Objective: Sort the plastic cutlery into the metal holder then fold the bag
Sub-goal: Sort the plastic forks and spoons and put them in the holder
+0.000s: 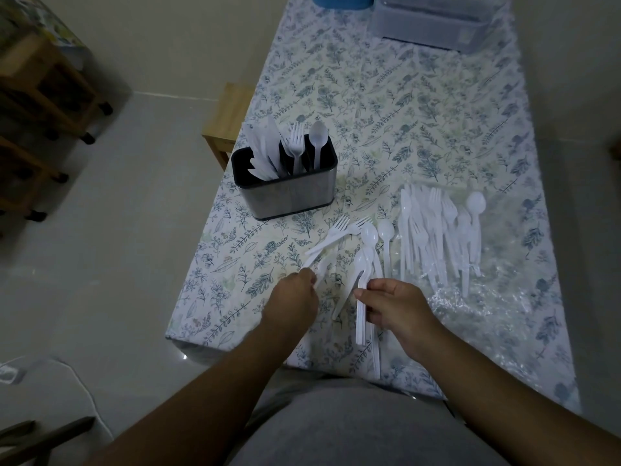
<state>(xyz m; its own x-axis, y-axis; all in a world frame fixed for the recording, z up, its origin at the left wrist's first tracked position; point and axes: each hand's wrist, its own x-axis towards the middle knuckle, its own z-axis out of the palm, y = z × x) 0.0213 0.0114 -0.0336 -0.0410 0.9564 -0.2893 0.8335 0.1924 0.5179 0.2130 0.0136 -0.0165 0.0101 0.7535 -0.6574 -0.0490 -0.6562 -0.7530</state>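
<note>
The metal holder point(289, 196) stands near the table's left edge, with white knives, forks and one spoon upright in its three slots. Loose white forks point(336, 232) and spoons point(369, 243) lie in front of it. My left hand point(295, 297) pinches the handle end of a fork. My right hand point(393, 307) grips a stack of white spoons point(362, 317) by their handles. More cutlery point(440, 230) lies on the clear plastic bag point(487, 290) to the right.
A floral cloth covers the table point(403, 112). A clear plastic box point(433, 21) sits at the far end beside a blue object point(342, 1). A wooden stool point(228, 119) stands by the table's left edge, and wooden shelving point(43, 95) is at the far left.
</note>
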